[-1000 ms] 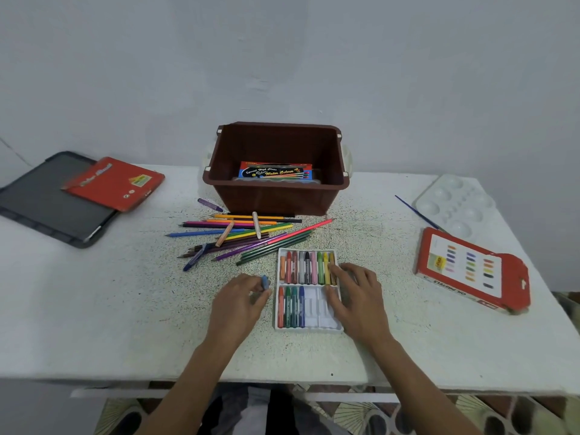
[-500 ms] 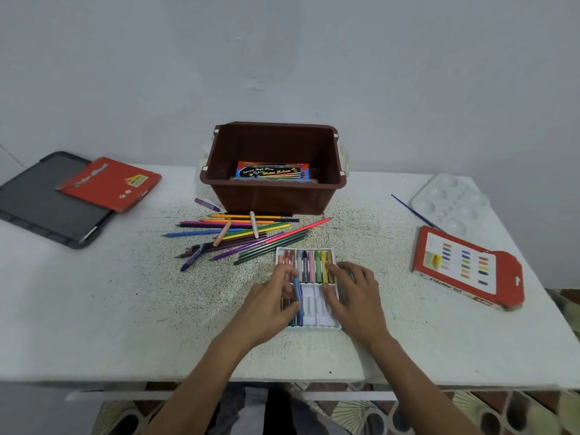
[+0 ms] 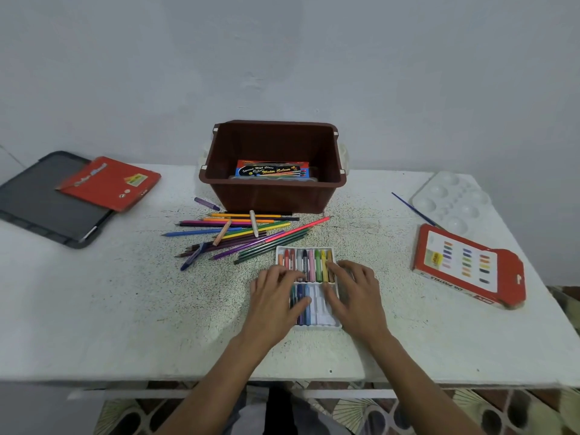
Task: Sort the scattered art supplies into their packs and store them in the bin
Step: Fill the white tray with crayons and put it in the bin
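Note:
A white pastel tray point(image 3: 320, 309) lies on the table in front of me, its upper row full of oil pastels and its lower row partly filled. My left hand point(image 3: 274, 298) lies flat over the tray's left side, thumb touching a light blue pastel point(image 3: 309, 306) that sits in a lower slot. My right hand point(image 3: 356, 290) rests with spread fingers on the tray's right edge. Behind the tray is a heap of coloured pencils point(image 3: 244, 230) with loose pastels point(image 3: 222, 236) among them. The brown bin point(image 3: 273, 197) stands at the back with a watercolour pack point(image 3: 272, 171) inside.
The red oil pastel box point(image 3: 467, 265) lies at the right, with a white palette point(image 3: 452, 202) and a thin brush point(image 3: 414, 209) behind it. At the left a red pack point(image 3: 108, 183) rests on a black lid point(image 3: 37, 202). The table's front edge is near my forearms.
My left hand carried the blue pastel from beside the tray into a lower slot and let it go; it now lies flat on the tray. My right hand stayed in place.

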Available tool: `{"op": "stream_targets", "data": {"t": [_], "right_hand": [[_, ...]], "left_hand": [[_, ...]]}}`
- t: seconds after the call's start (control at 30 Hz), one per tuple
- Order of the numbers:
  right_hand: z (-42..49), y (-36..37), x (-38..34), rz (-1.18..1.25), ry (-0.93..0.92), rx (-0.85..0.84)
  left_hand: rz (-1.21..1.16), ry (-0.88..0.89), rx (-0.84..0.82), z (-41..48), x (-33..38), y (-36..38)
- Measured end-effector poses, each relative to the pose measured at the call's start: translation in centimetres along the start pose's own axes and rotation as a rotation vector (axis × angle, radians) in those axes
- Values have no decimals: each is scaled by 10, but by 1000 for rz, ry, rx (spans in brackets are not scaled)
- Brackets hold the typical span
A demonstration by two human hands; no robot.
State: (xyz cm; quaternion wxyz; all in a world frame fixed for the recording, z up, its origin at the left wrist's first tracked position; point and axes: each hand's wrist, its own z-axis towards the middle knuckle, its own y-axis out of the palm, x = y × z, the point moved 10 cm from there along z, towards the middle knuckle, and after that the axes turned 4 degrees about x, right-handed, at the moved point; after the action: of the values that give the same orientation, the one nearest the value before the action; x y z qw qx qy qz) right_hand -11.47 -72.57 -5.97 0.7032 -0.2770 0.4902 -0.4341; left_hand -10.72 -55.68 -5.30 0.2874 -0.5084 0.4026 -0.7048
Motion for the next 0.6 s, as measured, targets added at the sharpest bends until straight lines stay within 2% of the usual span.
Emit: {"op": "stream_targets", "data": {"t": [0.23, 0.47, 0.6], "right_hand": [[0, 0, 0, -4, 1, -8], [0, -1, -1, 2, 1, -12], [1, -4, -2, 47, 1, -24]], "left_hand": [[118, -50, 16, 11, -11, -1], [119, -15, 78, 8, -22, -2], [82, -87, 145, 19, -40, -18]]}}
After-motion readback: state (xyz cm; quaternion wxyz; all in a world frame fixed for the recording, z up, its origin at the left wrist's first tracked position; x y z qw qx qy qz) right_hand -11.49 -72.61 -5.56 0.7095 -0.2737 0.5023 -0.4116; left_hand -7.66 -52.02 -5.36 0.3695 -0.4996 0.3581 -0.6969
